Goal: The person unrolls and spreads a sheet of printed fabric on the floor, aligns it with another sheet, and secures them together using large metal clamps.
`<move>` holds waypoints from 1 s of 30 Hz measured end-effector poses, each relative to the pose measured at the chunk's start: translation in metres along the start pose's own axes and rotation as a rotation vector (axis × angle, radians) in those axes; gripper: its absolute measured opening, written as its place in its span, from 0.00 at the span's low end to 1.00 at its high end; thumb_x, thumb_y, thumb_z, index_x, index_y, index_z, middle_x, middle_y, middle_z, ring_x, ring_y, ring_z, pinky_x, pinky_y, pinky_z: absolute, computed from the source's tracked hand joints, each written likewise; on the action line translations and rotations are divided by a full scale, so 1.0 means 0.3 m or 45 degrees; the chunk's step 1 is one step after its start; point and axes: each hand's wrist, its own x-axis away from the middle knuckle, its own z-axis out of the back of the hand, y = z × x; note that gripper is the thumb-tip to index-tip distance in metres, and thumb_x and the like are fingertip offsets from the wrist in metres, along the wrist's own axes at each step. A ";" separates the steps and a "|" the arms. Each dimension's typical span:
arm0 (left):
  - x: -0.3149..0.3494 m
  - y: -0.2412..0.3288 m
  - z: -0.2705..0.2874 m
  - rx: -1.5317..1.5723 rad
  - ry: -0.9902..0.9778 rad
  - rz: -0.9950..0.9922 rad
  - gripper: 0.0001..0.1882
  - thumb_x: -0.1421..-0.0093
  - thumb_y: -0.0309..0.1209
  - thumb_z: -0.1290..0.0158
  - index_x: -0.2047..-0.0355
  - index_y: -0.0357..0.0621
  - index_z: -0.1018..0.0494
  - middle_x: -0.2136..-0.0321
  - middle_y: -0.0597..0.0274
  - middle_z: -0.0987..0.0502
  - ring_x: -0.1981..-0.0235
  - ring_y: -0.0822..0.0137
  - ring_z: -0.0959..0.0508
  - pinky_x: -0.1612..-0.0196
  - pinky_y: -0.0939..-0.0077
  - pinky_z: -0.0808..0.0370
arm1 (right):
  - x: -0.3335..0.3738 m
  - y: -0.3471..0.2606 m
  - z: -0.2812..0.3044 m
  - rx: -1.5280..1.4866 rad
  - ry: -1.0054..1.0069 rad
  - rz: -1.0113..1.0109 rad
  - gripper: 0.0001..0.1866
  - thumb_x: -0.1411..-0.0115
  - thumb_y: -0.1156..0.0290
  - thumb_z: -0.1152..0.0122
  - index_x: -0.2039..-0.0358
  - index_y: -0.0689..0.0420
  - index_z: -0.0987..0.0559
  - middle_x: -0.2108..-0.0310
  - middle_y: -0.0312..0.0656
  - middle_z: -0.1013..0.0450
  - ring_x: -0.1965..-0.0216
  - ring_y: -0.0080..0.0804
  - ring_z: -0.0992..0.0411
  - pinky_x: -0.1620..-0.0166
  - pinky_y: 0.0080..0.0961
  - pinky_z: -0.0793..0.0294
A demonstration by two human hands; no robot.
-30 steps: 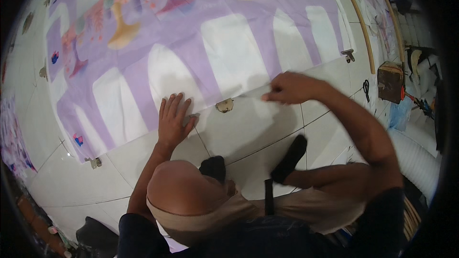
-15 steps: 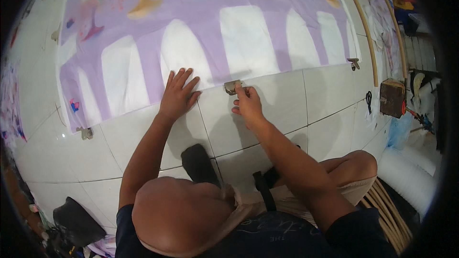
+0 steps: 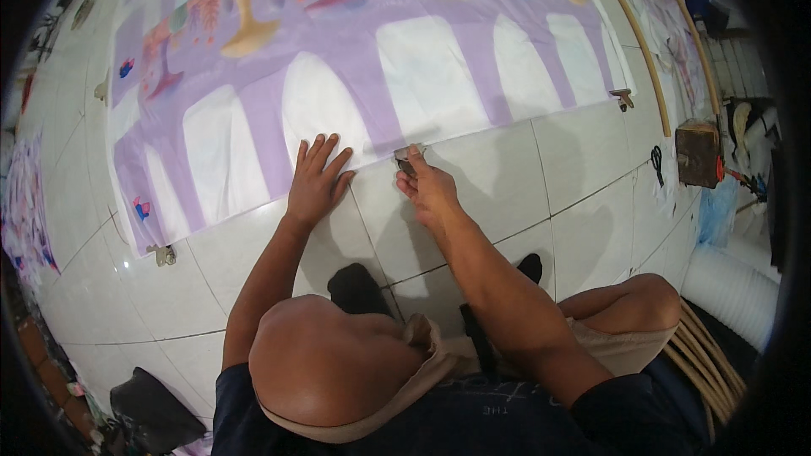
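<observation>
A large painted cloth (image 3: 263, 97), lilac with white arch shapes and coloured motifs, lies spread over the tiled floor. My left hand (image 3: 317, 186) rests flat on its near edge, fingers apart. Just to the right, my right hand (image 3: 435, 190) grips a metal bulldog clip (image 3: 405, 157) at the same edge, thumb on top and fingers curled beneath. The hand partly hides the clip, so I cannot tell how far its jaws reach over the cloth. Similar metal clips sit at the near left corner (image 3: 162, 255) and near right corner (image 3: 623, 99).
Long wooden poles (image 3: 638, 46) lie along the right. Beyond them are black scissors (image 3: 656, 165), a brown box (image 3: 700, 154) and a white foam roll (image 3: 733, 287). A bundle of rods (image 3: 708, 353) is beside my right knee. A black container (image 3: 154, 409) stands at lower left.
My right hand's grip has shifted, with the thumb now farther over the clip and the fingers more underneath. The left hand stays on the cloth. The whole view has shifted slightly.
</observation>
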 end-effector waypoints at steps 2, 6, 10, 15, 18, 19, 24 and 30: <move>-0.003 0.000 -0.002 -0.008 -0.022 0.005 0.21 0.44 0.35 0.41 0.50 0.49 0.27 0.42 0.51 0.34 0.39 0.47 0.37 0.36 0.44 0.45 | 0.012 -0.016 0.027 0.128 0.024 0.033 0.26 0.41 0.57 0.35 0.57 0.68 0.29 0.67 0.41 0.29 0.70 0.26 0.29 0.62 0.18 0.25; 0.001 -0.002 -0.009 -0.024 -0.017 -0.001 0.21 0.43 0.36 0.42 0.49 0.50 0.27 0.42 0.52 0.34 0.39 0.47 0.37 0.36 0.44 0.45 | 0.069 0.001 0.167 0.266 -0.078 0.024 0.23 0.40 0.60 0.37 0.58 0.72 0.25 0.70 0.41 0.27 0.71 0.24 0.29 0.62 0.19 0.24; 0.002 0.000 -0.007 -0.018 -0.032 0.024 0.21 0.43 0.36 0.42 0.49 0.50 0.27 0.42 0.53 0.34 0.38 0.48 0.37 0.36 0.44 0.46 | 0.117 0.021 0.196 0.396 -0.161 -0.051 0.23 0.39 0.61 0.37 0.58 0.71 0.25 0.69 0.42 0.27 0.70 0.26 0.28 0.62 0.20 0.25; 0.002 0.000 -0.004 0.002 0.010 0.000 0.20 0.44 0.36 0.41 0.51 0.50 0.26 0.42 0.54 0.33 0.39 0.48 0.36 0.36 0.44 0.45 | 0.092 0.052 0.147 0.362 -0.292 -0.037 0.23 0.40 0.60 0.36 0.58 0.70 0.24 0.68 0.42 0.26 0.69 0.26 0.28 0.61 0.21 0.25; -0.010 0.009 -0.009 0.024 0.021 0.000 0.20 0.44 0.36 0.40 0.51 0.51 0.25 0.43 0.54 0.32 0.40 0.48 0.35 0.36 0.44 0.45 | 0.056 0.037 0.148 0.364 -0.288 -0.032 0.22 0.41 0.59 0.35 0.59 0.67 0.23 0.69 0.40 0.26 0.69 0.24 0.28 0.61 0.20 0.25; -0.006 0.006 -0.009 0.017 0.013 0.008 0.19 0.44 0.36 0.40 0.51 0.51 0.25 0.43 0.54 0.32 0.40 0.48 0.35 0.36 0.44 0.45 | 0.055 0.029 0.140 0.364 -0.265 -0.024 0.19 0.41 0.59 0.35 0.61 0.65 0.23 0.69 0.38 0.26 0.70 0.23 0.28 0.63 0.19 0.25; 0.000 -0.003 -0.007 0.012 0.003 0.020 0.19 0.44 0.36 0.41 0.51 0.51 0.25 0.43 0.55 0.32 0.39 0.49 0.35 0.36 0.45 0.44 | 0.036 0.024 0.135 0.387 -0.235 -0.010 0.22 0.40 0.58 0.37 0.58 0.67 0.24 0.69 0.39 0.26 0.68 0.25 0.28 0.62 0.20 0.27; 0.010 -0.013 -0.012 0.033 0.025 0.024 0.19 0.44 0.37 0.41 0.51 0.51 0.25 0.43 0.56 0.32 0.39 0.50 0.35 0.36 0.46 0.44 | 0.021 0.055 0.124 0.286 -0.187 0.064 0.23 0.40 0.58 0.37 0.57 0.67 0.24 0.69 0.39 0.27 0.68 0.25 0.28 0.62 0.21 0.27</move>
